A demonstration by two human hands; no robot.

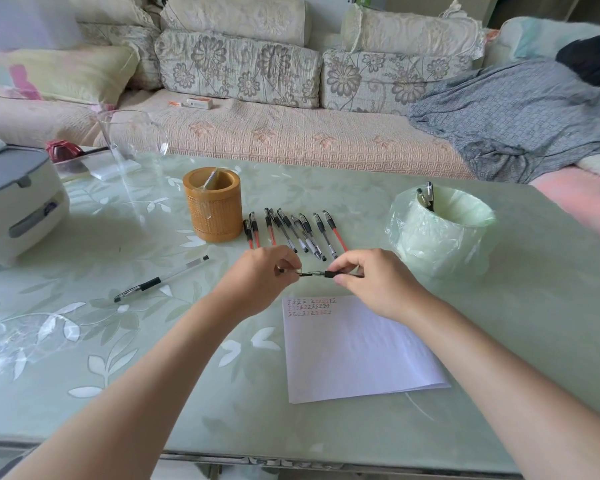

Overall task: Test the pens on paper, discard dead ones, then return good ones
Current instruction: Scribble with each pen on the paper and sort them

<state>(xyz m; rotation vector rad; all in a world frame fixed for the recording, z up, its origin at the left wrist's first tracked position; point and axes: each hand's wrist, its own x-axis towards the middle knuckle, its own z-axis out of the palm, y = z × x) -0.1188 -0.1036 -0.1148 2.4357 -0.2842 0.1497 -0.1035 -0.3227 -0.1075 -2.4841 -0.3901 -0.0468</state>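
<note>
Bare throughout: left hand (257, 284) and right hand (378, 285), slim-fingered, with rounded knuckles. Behind them, left forearm (146, 386) and right forearm (506, 372), long, smooth, uncovered down to the lower edge of view.

I see a pale green glass-topped surface (136, 341) with a white leaf pattern filling the lower frame, daylight glaring off its left side. Behind it, across the upper frame, runs a sofa (291, 136) with a peach quilted seat cover and floral back cushions (236, 69). A yellow-and-pink pillow (59, 71) lies upper left; a grey patterned blanket (516, 116) is heaped upper right.
</note>
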